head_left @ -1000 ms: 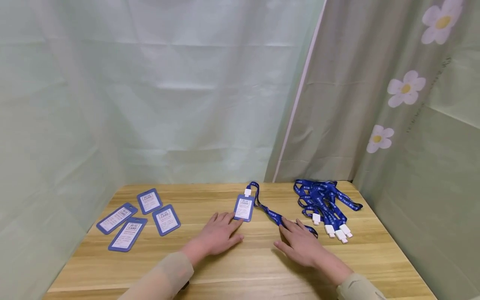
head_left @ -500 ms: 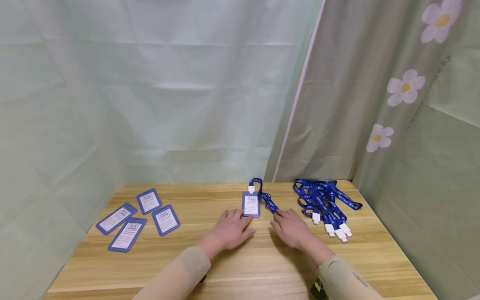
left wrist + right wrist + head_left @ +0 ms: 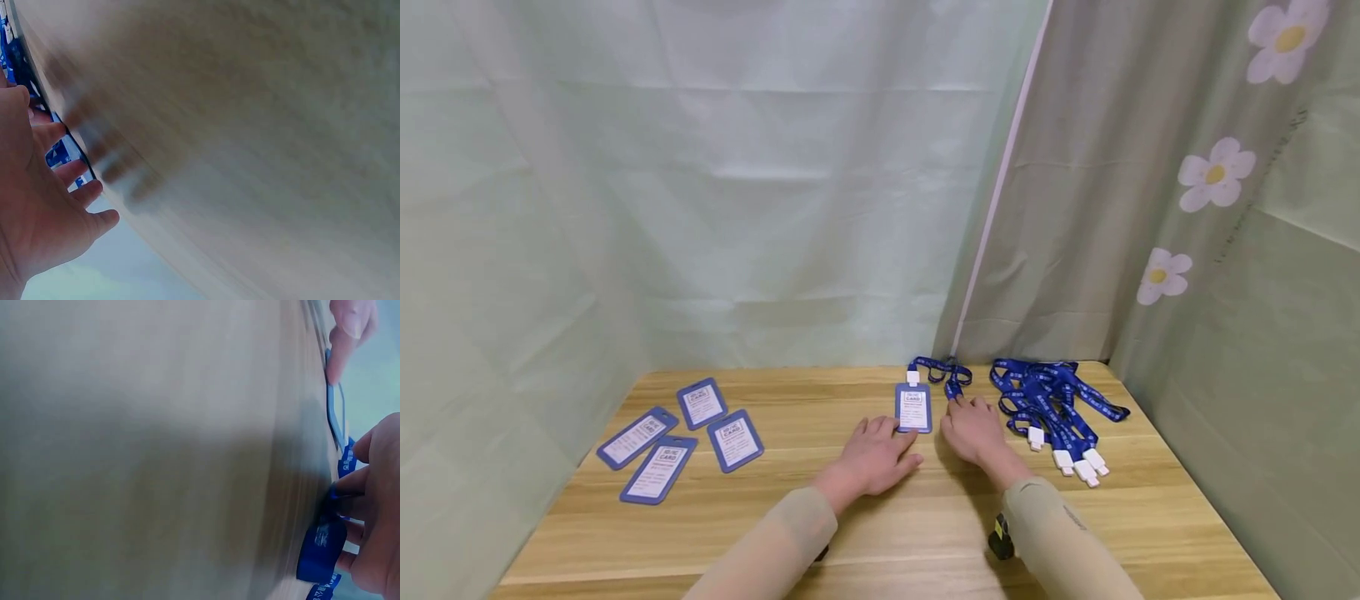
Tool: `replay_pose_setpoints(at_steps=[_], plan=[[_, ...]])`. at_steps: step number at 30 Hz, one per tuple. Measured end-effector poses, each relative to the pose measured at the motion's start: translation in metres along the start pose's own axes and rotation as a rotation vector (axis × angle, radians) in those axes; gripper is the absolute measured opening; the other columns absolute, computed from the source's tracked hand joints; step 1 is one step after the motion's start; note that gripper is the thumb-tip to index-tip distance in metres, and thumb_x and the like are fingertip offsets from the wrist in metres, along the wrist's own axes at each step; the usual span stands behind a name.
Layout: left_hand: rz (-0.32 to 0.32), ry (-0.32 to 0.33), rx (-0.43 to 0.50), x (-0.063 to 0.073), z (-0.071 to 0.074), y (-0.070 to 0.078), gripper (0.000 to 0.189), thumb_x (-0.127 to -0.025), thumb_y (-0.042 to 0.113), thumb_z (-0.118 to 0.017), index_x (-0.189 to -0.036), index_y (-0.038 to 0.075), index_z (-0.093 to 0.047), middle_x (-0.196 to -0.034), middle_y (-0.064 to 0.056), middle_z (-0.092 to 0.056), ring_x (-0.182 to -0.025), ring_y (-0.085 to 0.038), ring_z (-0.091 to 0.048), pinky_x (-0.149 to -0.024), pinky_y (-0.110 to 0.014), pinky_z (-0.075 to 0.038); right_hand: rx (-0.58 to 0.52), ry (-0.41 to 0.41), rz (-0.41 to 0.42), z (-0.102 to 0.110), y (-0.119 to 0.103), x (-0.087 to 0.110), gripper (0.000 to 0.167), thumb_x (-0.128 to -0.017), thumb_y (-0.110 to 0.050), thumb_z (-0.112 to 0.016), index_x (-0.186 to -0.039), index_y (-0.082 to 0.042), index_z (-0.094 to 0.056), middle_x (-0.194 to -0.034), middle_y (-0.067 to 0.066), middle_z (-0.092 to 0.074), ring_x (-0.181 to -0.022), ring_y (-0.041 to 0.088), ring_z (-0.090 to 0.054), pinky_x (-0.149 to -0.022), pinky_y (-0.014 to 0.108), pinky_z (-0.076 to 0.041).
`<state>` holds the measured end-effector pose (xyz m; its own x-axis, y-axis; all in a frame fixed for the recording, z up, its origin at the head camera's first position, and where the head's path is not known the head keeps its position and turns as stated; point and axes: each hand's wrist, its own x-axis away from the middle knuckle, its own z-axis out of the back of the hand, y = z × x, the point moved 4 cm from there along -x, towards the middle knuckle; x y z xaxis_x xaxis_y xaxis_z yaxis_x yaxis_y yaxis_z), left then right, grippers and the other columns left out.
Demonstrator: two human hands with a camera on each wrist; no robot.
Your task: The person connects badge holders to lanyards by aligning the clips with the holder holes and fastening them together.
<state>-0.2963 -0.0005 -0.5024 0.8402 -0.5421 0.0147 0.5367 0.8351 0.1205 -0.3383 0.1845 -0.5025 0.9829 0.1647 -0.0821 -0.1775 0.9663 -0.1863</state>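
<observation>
A blue badge holder (image 3: pixel 913 408) with a white card lies upright mid-table, its white clip (image 3: pixel 913 377) joined to a blue printed lanyard (image 3: pixel 934 364). My left hand (image 3: pixel 877 454) rests at the holder's lower edge, fingers relaxed and one fingertip touching it. In the left wrist view the fingers of that hand are spread and bent slightly. Just right of the holder, my right hand (image 3: pixel 973 429) has its fingers bent over the gathered lanyard. The right wrist view shows the strap (image 3: pixel 322 547) folded in a loop beside those fingers.
Several blue badge holders (image 3: pixel 736 440) lie loosely grouped on the left of the wooden table (image 3: pixel 820 392). A heap of blue lanyards (image 3: pixel 1045 392) with white clips (image 3: pixel 1086 472) lies at the right. Pale curtains (image 3: pixel 760 208) hang right behind the table.
The badge holder has slid right and slightly back with my left hand. My right hand has moved left and back, bunching the lanyard's trailing length beside the holder.
</observation>
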Motion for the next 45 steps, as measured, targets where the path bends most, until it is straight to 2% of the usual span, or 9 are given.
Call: replay_pose_setpoints(at_steps=[6,12,18,21,28,35,39,45], plan=[[-0.003,0.006,0.012,-0.003,0.001,0.006,0.06,-0.107,0.056,-0.04,-0.155,0.021,-0.049,-0.152,-0.017,-0.044,-0.143,-0.037,-0.038,-0.118,-0.062,-0.026,-0.04,-0.024,-0.05,-0.002,0.005,-0.016,0.054,-0.107,-0.033,-0.038,-0.145,0.001,-0.055,-0.153,0.022,-0.047,-0.138,0.045,-0.041,-0.111,0.066,-0.031],[0.008,-0.005,0.012,-0.01,-0.001,0.013,0.06,-0.107,0.056,-0.038,-0.156,0.021,-0.047,-0.153,-0.015,-0.043,-0.144,-0.036,-0.036,-0.119,-0.061,-0.024,-0.124,-0.038,-0.068,-0.002,0.008,-0.023,0.056,-0.108,-0.035,-0.034,-0.147,0.0,-0.053,-0.155,0.022,-0.045,-0.14,0.045,-0.039,-0.111,0.066,-0.029],[0.023,-0.007,0.019,-0.016,-0.004,0.019,0.061,-0.107,0.057,-0.038,-0.156,0.022,-0.047,-0.152,-0.014,-0.043,-0.143,-0.034,-0.036,-0.119,-0.061,-0.024,-0.294,-0.042,-0.119,0.002,0.013,-0.022,0.058,-0.107,-0.034,-0.032,-0.159,-0.009,-0.037,-0.157,0.017,-0.044,-0.142,0.045,-0.036,-0.116,0.066,-0.022],[0.027,-0.007,0.029,-0.016,-0.003,0.021,0.06,-0.107,0.056,-0.039,-0.156,0.022,-0.047,-0.151,-0.014,-0.044,-0.143,-0.034,-0.037,-0.118,-0.061,-0.025,-0.343,-0.05,-0.136,0.004,0.016,-0.021,0.058,-0.107,-0.033,-0.03,-0.162,-0.013,-0.031,-0.158,0.016,-0.042,-0.142,0.045,-0.035,-0.116,0.066,-0.022],[0.03,-0.013,0.051,-0.014,-0.003,0.02,0.061,-0.107,0.056,-0.04,-0.158,0.023,-0.043,-0.157,-0.013,-0.04,-0.145,-0.034,-0.035,-0.118,-0.06,-0.026,-0.429,-0.057,-0.104,0.008,0.02,-0.016,0.058,-0.105,-0.027,-0.033,-0.161,-0.013,-0.032,-0.162,0.016,-0.036,-0.147,0.049,-0.028,-0.119,0.065,-0.017],[0.005,-0.029,0.087,-0.01,-0.011,0.01,0.066,-0.106,0.058,-0.038,-0.161,0.022,-0.035,-0.166,-0.014,-0.027,-0.149,-0.037,-0.029,-0.119,-0.062,-0.021,-0.484,-0.042,0.023,0.013,0.023,-0.008,0.057,-0.104,-0.014,-0.037,-0.159,-0.001,-0.032,-0.162,0.021,-0.033,-0.148,0.042,-0.031,-0.121,0.054,-0.023],[0.003,-0.006,0.082,-0.007,-0.018,-0.001,0.069,-0.105,0.062,-0.035,-0.163,0.023,-0.031,-0.168,-0.014,-0.021,-0.151,-0.039,-0.025,-0.12,-0.064,-0.016,-0.395,-0.021,0.076,0.017,0.025,0.001,0.056,-0.104,-0.016,-0.042,-0.159,-0.003,-0.035,-0.16,0.021,-0.037,-0.147,0.043,-0.032,-0.12,0.057,-0.024],[-0.006,0.045,0.073,0.007,-0.013,-0.014,0.071,-0.104,0.064,-0.034,-0.163,0.024,-0.031,-0.169,-0.013,-0.02,-0.152,-0.04,-0.022,-0.12,-0.066,-0.011,-0.121,0.016,0.158,0.019,0.028,0.019,0.059,-0.106,-0.036,-0.052,-0.158,-0.01,-0.04,-0.159,0.022,-0.038,-0.147,0.049,-0.029,-0.118,0.068,-0.018]])
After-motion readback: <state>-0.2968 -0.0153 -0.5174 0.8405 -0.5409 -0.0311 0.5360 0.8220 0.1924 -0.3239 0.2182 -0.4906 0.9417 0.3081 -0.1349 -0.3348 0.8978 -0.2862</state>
